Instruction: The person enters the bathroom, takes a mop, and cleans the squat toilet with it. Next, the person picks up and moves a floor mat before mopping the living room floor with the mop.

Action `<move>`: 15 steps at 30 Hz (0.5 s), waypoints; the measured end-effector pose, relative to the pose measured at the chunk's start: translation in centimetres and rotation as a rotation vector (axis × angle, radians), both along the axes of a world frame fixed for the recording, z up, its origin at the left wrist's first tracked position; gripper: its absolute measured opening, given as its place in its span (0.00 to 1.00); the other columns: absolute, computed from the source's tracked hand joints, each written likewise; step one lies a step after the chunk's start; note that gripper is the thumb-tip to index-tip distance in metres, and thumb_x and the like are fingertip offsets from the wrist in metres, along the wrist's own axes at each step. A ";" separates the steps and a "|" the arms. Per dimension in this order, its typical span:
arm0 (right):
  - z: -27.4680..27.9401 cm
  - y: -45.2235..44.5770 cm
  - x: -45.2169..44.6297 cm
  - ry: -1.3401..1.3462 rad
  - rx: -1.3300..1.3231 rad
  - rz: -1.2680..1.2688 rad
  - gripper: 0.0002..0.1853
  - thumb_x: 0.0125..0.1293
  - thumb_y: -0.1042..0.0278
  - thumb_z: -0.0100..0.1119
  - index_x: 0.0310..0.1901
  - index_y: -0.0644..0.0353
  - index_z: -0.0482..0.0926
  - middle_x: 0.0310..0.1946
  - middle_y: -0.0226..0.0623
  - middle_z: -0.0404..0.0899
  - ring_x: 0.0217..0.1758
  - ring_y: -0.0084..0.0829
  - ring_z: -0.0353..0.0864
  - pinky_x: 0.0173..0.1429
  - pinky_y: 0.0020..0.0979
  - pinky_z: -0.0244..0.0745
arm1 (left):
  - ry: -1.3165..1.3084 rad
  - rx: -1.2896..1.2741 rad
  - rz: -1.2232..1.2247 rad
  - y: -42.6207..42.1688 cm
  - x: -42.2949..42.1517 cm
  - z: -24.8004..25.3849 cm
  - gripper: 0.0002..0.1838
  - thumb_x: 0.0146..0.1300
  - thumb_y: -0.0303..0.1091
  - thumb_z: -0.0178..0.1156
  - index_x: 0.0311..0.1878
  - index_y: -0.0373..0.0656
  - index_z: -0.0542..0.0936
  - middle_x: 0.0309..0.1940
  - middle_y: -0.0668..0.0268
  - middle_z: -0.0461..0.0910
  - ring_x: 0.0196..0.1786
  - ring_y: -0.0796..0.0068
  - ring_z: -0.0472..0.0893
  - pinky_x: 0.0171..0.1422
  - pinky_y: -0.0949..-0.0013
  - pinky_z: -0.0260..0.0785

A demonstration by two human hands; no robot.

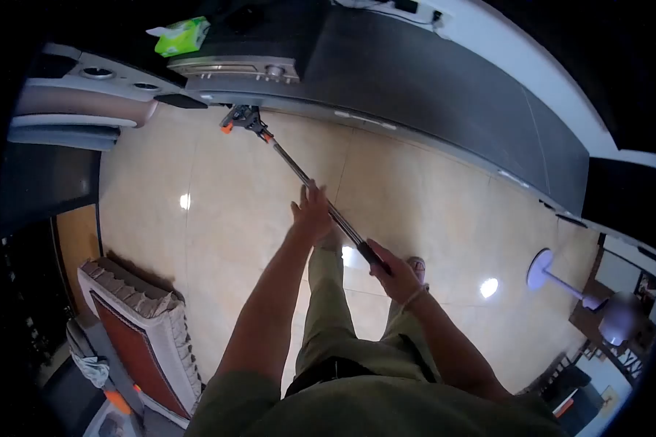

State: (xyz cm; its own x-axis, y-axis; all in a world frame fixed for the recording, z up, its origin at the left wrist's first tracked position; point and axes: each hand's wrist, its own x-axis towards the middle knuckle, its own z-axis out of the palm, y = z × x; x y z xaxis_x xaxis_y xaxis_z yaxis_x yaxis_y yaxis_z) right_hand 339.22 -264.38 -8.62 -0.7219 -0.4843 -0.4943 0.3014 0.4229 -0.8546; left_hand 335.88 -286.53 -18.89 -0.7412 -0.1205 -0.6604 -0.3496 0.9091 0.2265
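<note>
One mop (295, 167), two hands, one green tissue pack (183, 37), one silver audio unit (235, 68) and one ruffled seat (135, 335) show around the pale tiled floor (240, 189). Both arms reach forward and down. The left hand (313, 216) lies over the middle of the pole, its fingers slightly spread; I cannot tell whether they close around it. The right hand (395, 275), lower and nearer the body, has its fingers wrapped around the black grip (374, 256), with a band at the wrist. The mop slants across the floor, its silvery pole leading to a dark grey head (246, 120) with orange parts, at the foot of the long dark cabinet (430, 102).
</note>
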 end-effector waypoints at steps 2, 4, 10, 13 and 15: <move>2.3 2.6 -1.7 -0.026 0.087 0.025 0.24 0.59 0.72 0.50 0.59 0.54 0.64 0.29 0.45 0.75 0.30 0.32 0.74 0.39 0.32 0.70 | 0.020 0.046 0.075 3.2 0.2 -0.7 0.44 0.51 0.45 0.57 0.67 0.50 0.44 0.68 0.55 0.33 0.70 0.53 0.34 0.61 0.34 0.45; 2.1 8.3 -1.4 -0.086 0.086 -0.022 0.20 0.60 0.72 0.48 0.56 0.55 0.68 0.32 0.43 0.76 0.32 0.32 0.75 0.42 0.31 0.70 | 0.097 0.053 0.091 8.8 1.1 -2.9 0.44 0.51 0.46 0.59 0.66 0.49 0.45 0.68 0.56 0.29 0.71 0.57 0.34 0.64 0.38 0.43; 4.0 33.7 7.3 -0.279 0.113 -0.210 0.19 0.62 0.71 0.49 0.55 0.58 0.69 0.46 0.37 0.75 0.40 0.23 0.74 0.45 0.26 0.70 | 0.081 -0.092 -0.373 33.6 7.7 -2.9 0.38 0.52 0.52 0.53 0.64 0.49 0.55 0.68 0.52 0.35 0.71 0.58 0.37 0.64 0.45 0.47; 9.2 45.5 14.2 -0.467 0.290 -0.327 0.19 0.63 0.71 0.48 0.56 0.59 0.68 0.41 0.31 0.76 0.36 0.18 0.71 0.41 0.21 0.69 | 0.050 0.146 -0.560 45.8 12.8 -1.9 0.42 0.45 0.51 0.58 0.65 0.52 0.54 0.68 0.51 0.36 0.71 0.55 0.36 0.63 0.42 0.43; 14.9 52.3 19.3 -0.742 0.359 -0.561 0.20 0.61 0.69 0.51 0.57 0.53 0.69 0.24 0.27 0.74 0.17 0.14 0.63 0.20 0.19 0.62 | 0.001 0.683 -0.675 53.5 17.1 1.2 0.54 0.32 0.44 0.68 0.66 0.58 0.49 0.68 0.50 0.34 0.70 0.51 0.30 0.62 0.31 0.31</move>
State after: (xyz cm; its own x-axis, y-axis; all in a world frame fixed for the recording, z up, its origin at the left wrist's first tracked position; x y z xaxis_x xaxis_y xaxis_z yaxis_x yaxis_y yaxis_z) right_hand 358.53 -212.09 6.32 -0.2498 0.0990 -0.9632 0.9428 0.2517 -0.2186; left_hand 352.95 -233.07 -17.67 -0.5139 0.7426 -0.4296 0.1996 0.5905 0.7820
